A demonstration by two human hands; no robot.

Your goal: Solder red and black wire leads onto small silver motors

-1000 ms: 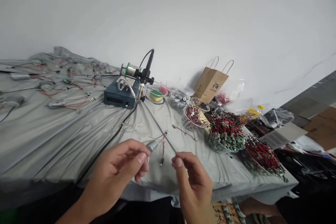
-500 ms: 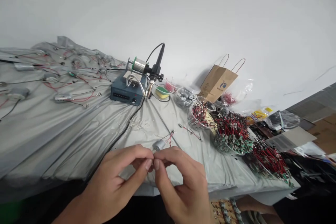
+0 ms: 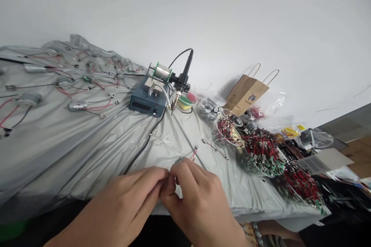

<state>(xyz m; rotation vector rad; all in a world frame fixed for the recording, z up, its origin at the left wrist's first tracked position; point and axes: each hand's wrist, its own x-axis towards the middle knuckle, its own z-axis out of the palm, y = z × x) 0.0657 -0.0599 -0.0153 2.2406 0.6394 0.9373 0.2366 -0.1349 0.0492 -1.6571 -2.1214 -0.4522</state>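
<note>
At the front edge of the covered table, my left hand (image 3: 127,197) and my right hand (image 3: 197,197) meet fingertip to fingertip. Both are closed in a pinch, and whatever lies between the fingers is hidden. Just beyond them a small motor (image 3: 182,159) lies on the cloth, mostly covered by my right hand. Its red and black wires (image 3: 194,153) stick out behind. To the right of that rests a loose wire lead (image 3: 215,149).
A soldering station (image 3: 146,100) stands behind, with a solder spool (image 3: 162,72) and a soldering iron (image 3: 183,81). On the right are tubs of red and black wired parts (image 3: 261,146) and a paper bag (image 3: 246,92). Wired motors (image 3: 29,99) spread over the left side.
The camera view has shifted slightly. My fingers have drawn closer together, with both hands turned so their backs show more. My right hand now covers most of the motor.
</note>
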